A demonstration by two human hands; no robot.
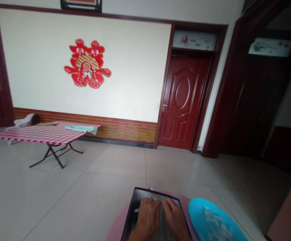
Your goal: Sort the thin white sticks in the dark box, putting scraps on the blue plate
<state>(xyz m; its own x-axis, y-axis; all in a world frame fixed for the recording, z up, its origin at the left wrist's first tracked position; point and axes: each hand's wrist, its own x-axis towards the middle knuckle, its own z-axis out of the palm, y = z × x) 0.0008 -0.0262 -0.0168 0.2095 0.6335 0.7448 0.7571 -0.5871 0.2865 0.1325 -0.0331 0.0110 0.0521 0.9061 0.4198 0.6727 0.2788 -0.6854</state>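
Observation:
A dark-rimmed rectangular box or shallow tray (157,191) lies at the bottom centre on a round pink surface (117,222). Both my hands are inside its outline, close together. My left hand (149,214) has its fingers curled inward, and my right hand (173,216) has its fingers pressed together beside it. Whatever they grip is too small or hidden to name. Greyish material (161,227) shows between the hands. A small whitish piece (136,210) sits left of my left hand. To the right, a bright blue basin (197,206) contains several pale, translucent-looking pieces (217,224), blurred.
A folding table (42,134) with a pink checked top stands at the left, bearing a pale green cloth (81,128). Behind it is a white chair (24,120). A closed red door (183,100) and a red wall decoration (87,63) are across the tiled floor (125,160).

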